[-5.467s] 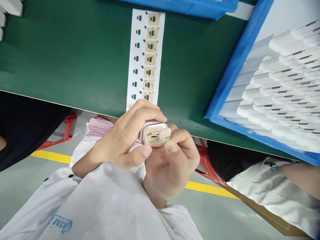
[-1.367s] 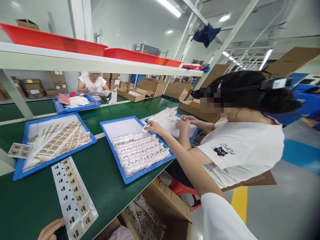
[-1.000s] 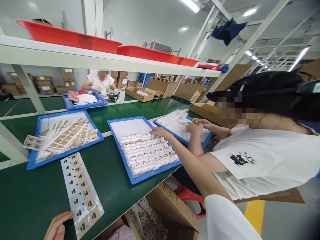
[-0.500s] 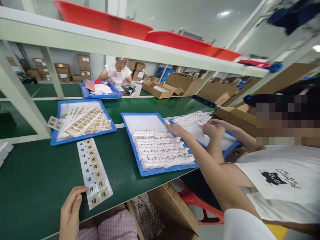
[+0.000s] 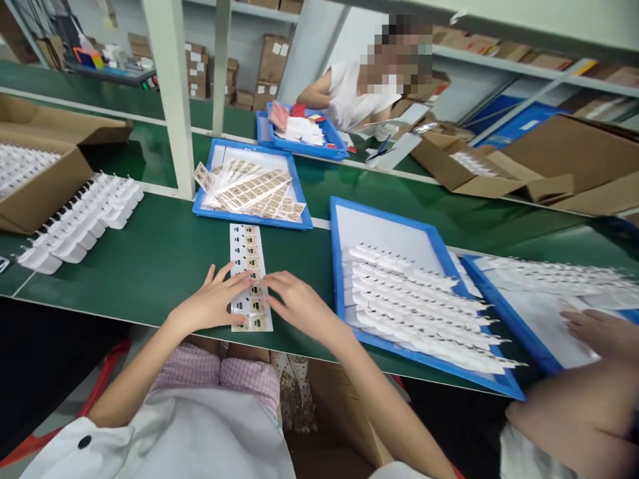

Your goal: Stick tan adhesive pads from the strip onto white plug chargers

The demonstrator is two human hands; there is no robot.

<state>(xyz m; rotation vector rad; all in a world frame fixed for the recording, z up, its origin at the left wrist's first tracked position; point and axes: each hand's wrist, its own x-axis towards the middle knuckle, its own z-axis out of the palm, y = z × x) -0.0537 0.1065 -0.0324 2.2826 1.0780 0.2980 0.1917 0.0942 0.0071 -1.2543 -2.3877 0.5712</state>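
Observation:
A white sheet of tan printed stickers point(image 5: 253, 253) lies lengthwise on the green table in front of me, its left column showing dark cut marks. My left hand point(image 5: 212, 301) rests with fingers spread over the lower left part of the sheet. At the sheet's right edge is my right hand point(image 5: 299, 306), thumb and fingers apart, fingertips touching or just above the stickers; I see nothing held in it. To the right, a blue-rimmed tray point(image 5: 339, 266) carries rows of small white pieces point(image 5: 414, 299) with thin hooks.
Behind the sheet, a blue tray point(image 5: 204, 207) holds more sticker sheets point(image 5: 254, 189). White pieces point(image 5: 82, 223) stand in rows at left beside a cardboard box point(image 5: 60, 179). A co-worker's hand point(image 5: 594, 332) is over another tray at right. Another person point(image 5: 344, 93) sits opposite.
My right hand has moved left from the tray of white pieces to the sticker sheet. My left hand has moved from the sheet's lower edge onto it, fingers spread. The view has swung left.

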